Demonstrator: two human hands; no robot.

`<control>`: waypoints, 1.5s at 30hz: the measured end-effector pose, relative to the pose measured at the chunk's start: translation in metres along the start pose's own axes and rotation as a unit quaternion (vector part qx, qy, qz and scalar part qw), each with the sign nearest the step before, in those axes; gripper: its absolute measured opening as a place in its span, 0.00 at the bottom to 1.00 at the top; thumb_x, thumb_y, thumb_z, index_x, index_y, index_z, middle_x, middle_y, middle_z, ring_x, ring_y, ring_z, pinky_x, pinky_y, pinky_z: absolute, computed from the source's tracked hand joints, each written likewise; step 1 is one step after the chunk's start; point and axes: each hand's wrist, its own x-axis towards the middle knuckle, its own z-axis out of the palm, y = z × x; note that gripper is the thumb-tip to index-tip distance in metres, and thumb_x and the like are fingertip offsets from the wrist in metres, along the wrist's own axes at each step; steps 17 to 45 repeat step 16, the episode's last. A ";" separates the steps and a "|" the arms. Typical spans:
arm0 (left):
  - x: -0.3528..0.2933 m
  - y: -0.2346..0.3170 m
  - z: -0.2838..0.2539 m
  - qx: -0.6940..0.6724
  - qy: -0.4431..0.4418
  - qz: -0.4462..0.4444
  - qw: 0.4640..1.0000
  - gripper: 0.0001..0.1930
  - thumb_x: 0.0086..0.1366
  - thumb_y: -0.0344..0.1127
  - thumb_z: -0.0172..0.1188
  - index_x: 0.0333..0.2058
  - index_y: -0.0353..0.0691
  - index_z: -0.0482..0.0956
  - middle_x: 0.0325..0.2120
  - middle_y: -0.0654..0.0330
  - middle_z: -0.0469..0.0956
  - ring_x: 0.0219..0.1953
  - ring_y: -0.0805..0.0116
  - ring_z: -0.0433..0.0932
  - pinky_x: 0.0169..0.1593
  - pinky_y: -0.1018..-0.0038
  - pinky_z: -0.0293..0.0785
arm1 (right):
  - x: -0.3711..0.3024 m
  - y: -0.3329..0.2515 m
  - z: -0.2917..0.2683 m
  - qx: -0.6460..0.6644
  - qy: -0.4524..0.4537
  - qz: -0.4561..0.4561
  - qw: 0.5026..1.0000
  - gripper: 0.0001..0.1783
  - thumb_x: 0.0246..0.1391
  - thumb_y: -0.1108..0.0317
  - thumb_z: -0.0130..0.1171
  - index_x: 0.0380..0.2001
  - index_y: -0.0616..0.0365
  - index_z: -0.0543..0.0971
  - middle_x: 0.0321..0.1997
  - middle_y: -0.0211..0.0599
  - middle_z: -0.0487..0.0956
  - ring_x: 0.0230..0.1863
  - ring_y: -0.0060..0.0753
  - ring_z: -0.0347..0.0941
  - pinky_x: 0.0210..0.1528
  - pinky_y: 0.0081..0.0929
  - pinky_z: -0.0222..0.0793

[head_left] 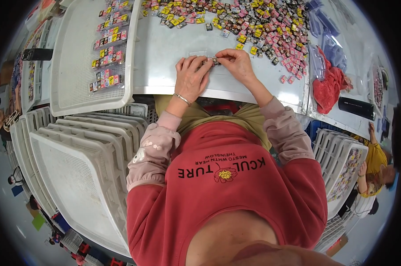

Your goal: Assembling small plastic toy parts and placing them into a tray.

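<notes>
At the front of the white worktable (158,73), a clear plastic tray (197,54) lies flat with a short row of small printed blocks (210,61) at its near side. My left hand (193,77) bends over the tray, its fingertips holding it and the row's left end. From the right, my right hand (236,65) pinches a small dark block at the row's right end. The fingers partly hide the row, so its blocks cannot all be made out.
Loose pink, yellow and black blocks (271,33) spread across the far right of the table. Left stands a white perforated crate (72,66) with filled clear packs (107,80). A red cloth (326,84) and a black cylinder (356,107) lie right. Stacked crates (76,173) stand lower left.
</notes>
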 end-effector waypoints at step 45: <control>0.000 0.000 0.001 0.007 -0.002 -0.001 1.000 0.17 0.55 0.33 0.60 0.45 0.48 0.78 0.46 0.62 0.73 0.52 0.60 0.68 0.57 0.56 0.57 | -0.010 0.001 -0.001 -0.047 0.049 -0.075 0.995 0.06 0.46 0.77 0.64 0.31 0.62 0.83 0.32 0.35 0.81 0.30 0.27 0.77 0.34 0.21 0.71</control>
